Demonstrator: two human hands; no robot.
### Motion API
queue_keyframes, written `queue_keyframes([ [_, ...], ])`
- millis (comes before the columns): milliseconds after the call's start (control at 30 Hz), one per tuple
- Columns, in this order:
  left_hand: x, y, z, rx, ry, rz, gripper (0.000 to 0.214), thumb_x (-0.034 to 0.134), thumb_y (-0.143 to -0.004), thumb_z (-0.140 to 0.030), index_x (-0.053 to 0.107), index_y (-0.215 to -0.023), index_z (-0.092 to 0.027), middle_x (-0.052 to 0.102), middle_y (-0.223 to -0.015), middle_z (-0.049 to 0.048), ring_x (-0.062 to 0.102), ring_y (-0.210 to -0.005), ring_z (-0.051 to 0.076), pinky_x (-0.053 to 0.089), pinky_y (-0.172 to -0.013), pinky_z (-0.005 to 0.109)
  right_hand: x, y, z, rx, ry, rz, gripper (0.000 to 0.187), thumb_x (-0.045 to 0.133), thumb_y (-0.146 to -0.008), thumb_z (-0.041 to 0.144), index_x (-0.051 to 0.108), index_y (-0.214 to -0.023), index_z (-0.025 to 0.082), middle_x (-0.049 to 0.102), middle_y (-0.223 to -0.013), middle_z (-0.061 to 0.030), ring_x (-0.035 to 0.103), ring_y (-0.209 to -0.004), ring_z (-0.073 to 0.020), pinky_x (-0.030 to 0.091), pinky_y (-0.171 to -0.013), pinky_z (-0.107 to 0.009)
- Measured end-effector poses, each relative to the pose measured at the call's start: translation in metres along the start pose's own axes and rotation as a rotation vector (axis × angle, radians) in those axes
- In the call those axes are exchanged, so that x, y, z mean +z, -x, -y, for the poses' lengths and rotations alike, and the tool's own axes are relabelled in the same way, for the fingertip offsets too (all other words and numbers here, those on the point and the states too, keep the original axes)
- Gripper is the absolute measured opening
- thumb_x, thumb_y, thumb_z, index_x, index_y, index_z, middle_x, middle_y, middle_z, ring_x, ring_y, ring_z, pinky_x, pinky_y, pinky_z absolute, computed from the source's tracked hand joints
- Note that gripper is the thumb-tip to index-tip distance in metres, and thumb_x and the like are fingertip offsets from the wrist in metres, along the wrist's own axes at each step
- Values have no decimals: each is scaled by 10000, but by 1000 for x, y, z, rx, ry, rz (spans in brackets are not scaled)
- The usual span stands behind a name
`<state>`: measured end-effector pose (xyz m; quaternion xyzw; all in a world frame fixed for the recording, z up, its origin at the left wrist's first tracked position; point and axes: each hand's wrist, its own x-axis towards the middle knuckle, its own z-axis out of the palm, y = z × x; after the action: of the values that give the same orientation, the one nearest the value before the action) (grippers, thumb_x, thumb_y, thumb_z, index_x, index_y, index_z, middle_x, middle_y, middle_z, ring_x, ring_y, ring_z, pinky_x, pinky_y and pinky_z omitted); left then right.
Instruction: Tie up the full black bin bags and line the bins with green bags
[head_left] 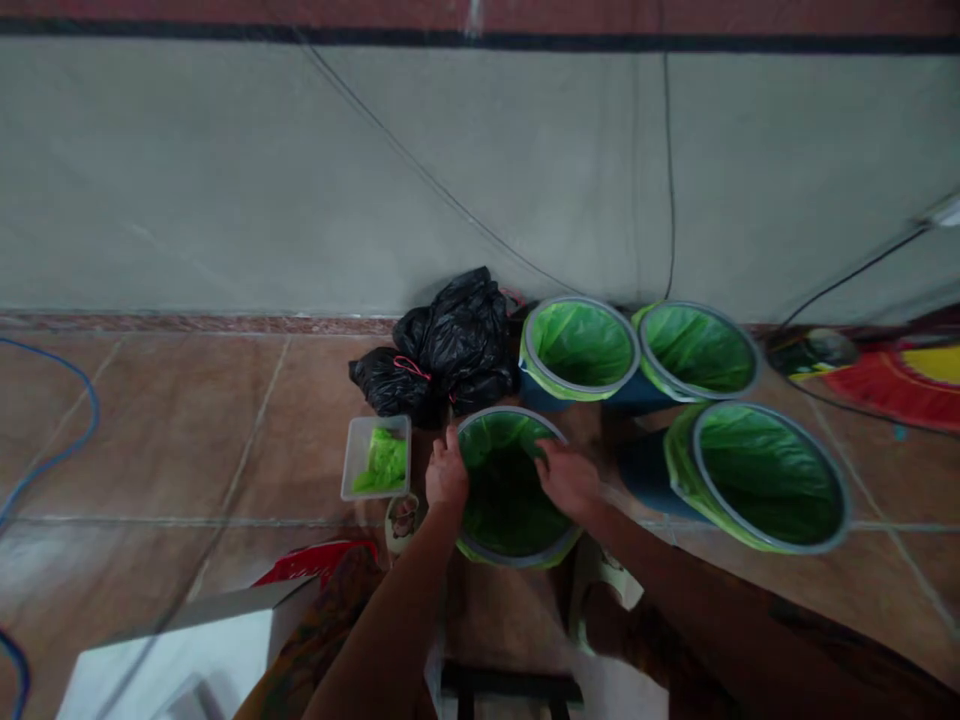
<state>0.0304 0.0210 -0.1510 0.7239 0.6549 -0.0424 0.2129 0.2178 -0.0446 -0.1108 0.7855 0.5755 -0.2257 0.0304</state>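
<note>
A small bin [510, 548] lined with a green bag stands on the tiled floor right in front of me. My left hand [447, 472] grips the left side of its rim, fingers curled over the green liner. My right hand [568, 478] rests on the right side of the rim, fingers closed on the liner's edge. Three more bins with green liners stand behind and to the right: one [579, 348] at centre back, one [697, 350] beside it, and a larger-looking one [765, 478] tilted at right.
Tied black rubbish bags [442, 350] lie against the wall behind the bin. A clear plastic box [375, 458] holding folded green bags sits to the left. A white box [180, 650] lies at lower left, a blue cable [52, 440] at far left, a colourful mat [900, 380] at right.
</note>
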Motion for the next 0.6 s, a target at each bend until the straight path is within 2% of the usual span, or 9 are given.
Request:
queue_keyframes([
  [67, -4, 1, 0, 25, 32, -2, 616, 407, -918, -103, 312, -1525, -156, 577, -1243, 178, 654, -1076, 258, 503, -915, 331, -9, 13, -23, 176, 73, -49, 428, 460, -961, 288, 544, -1340, 107, 612, -1280, -198, 597, -1174, -305, 450, -961, -384],
  [133, -11, 1, 0, 67, 73, -11, 612, 479, -929, -219, 327, -1516, -131, 562, -1310, 197, 616, -1160, 291, 480, -979, 371, -6, 24, -39, 300, 55, -22, 469, 464, -960, 321, 517, -1353, 70, 597, -1284, -236, 616, -1145, -317, 463, -929, -390],
  [200, -21, 2, 1, 49, 117, -31, 648, 509, -936, -357, 323, -1518, -141, 540, -1378, 202, 556, -1255, 323, 449, -1031, 425, 5, 32, -48, 333, -41, 15, 468, 455, -961, 314, 515, -1349, 59, 612, -1266, -242, 638, -1118, -309, 469, -907, -378],
  [267, -33, 6, 4, -69, 166, -69, 667, 489, -943, -434, 311, -1524, -160, 529, -1415, 202, 526, -1297, 338, 448, -1026, 453, 17, 38, -51, 310, -157, 49, 398, 443, -962, 284, 573, -1276, 76, 667, -1185, -214, 659, -1088, -289, 469, -891, -354],
  [333, -41, 13, 9, -218, 222, -75, 623, 425, -969, -426, 329, -1512, -138, 564, -1384, 215, 566, -1260, 325, 480, -972, 428, 27, 40, -52, 292, -248, 63, 331, 434, -960, 245, 630, -1179, 94, 711, -1094, -184, 677, -1051, -266, 471, -867, -324],
  [400, -43, 26, 14, -303, 259, -15, 538, 366, -990, -368, 436, -1442, -87, 647, -1266, 226, 643, -1155, 300, 511, -894, 378, 34, 42, -52, 289, -309, 52, 305, 429, -959, 220, 658, -1120, 98, 726, -1062, -172, 687, -1021, -245, 474, -837, -296],
  [500, -33, 52, 20, -274, 229, 75, 369, 428, -966, -307, 695, -1116, -102, 743, -1034, 188, 718, -965, 274, 529, -770, 317, 39, 41, -50, 288, -402, 24, 305, 428, -961, 206, 678, -1093, 89, 728, -1079, -175, 685, -1018, -225, 475, -814, -268],
  [600, -25, 71, 20, -236, 158, 59, 286, 469, -918, -171, 745, -865, -115, 756, -927, 175, 732, -880, 247, 520, -722, 280, 38, 43, -51, 299, -473, -1, 284, 466, -940, 195, 701, -1062, 93, 733, -1080, -165, 689, -1006, -214, 479, -791, -247],
])
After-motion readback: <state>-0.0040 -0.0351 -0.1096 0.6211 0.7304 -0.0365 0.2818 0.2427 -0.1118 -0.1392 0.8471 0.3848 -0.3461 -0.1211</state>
